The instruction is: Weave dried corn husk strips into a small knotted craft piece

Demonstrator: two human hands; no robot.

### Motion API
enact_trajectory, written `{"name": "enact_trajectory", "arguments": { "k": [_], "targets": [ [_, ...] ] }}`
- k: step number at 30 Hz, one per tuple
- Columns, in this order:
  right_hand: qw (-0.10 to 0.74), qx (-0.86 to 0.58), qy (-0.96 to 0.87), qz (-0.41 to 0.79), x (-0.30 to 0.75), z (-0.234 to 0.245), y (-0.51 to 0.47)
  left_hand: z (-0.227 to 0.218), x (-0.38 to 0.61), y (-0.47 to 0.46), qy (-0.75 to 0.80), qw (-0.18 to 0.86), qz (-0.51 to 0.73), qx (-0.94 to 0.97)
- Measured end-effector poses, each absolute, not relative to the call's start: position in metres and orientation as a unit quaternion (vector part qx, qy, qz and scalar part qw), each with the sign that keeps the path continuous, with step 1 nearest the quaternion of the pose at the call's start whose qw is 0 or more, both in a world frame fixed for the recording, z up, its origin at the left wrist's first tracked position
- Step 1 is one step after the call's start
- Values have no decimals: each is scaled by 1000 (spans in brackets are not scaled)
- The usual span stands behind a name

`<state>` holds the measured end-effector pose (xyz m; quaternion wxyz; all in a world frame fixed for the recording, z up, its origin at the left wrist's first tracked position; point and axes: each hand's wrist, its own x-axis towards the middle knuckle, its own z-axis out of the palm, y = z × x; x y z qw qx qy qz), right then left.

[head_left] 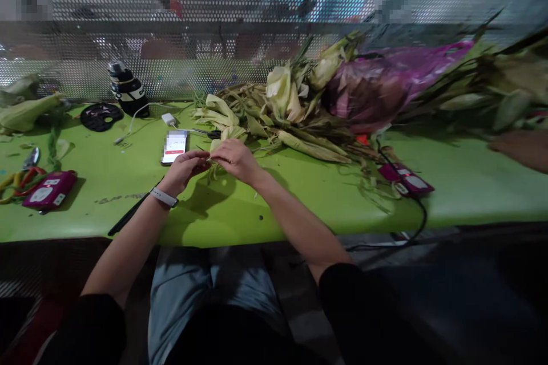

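My left hand [187, 170], with a watch strap on its wrist, is closed in a pinch above the green table. My right hand [234, 158] is closed too, and its fingertips meet those of the left. Between and just under the fingers show thin pale strips of corn husk [216, 171]; their exact shape is blurred. Beyond the right hand, pale green husk leaves [233, 132] show close to its knuckles. A lit phone [174, 146] lies beside my left hand. Dark-handled scissors or a similar tool [213, 134] lie behind the hands, partly hidden.
A heap of corn husks [278, 102] and a pink plastic bag [385, 85] fill the back. A dark bottle [126, 88], white charger [168, 119], purple box [50, 190] and colourful-handled scissors [25, 179] are leftward. Another purple box [406, 179] with cable and another person's arm [520, 149] are rightward.
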<state>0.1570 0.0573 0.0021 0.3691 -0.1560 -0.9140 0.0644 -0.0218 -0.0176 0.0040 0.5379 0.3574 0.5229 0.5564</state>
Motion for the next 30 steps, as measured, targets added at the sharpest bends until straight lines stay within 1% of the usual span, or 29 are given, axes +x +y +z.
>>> {"name": "enact_trajectory", "arguments": {
  "k": [2,5,7,11,17,21,25,30],
  "targets": [
    [358,-159,-918,53,157,1,59,4,-21,-18,524,514,553,395],
    [361,-173,-915,48,157,0,60,5,-20,-19,539,452,544,458],
    [362,-181,-913,54,157,-1,60,5,-19,-20,540,428,543,480],
    [364,-195,-909,64,157,0,59,4,-19,-21,519,427,550,496],
    [356,-207,-911,21,158,1,57,3,-18,-23,531,398,544,513],
    [355,-206,-912,21,157,1,55,4,-19,-22,529,378,547,528],
    [360,-215,-907,19,156,1,54,0,-21,-19,519,383,555,525],
    [346,-206,-915,14,156,2,55,-1,-20,-20,521,388,554,521]
  ]
}}
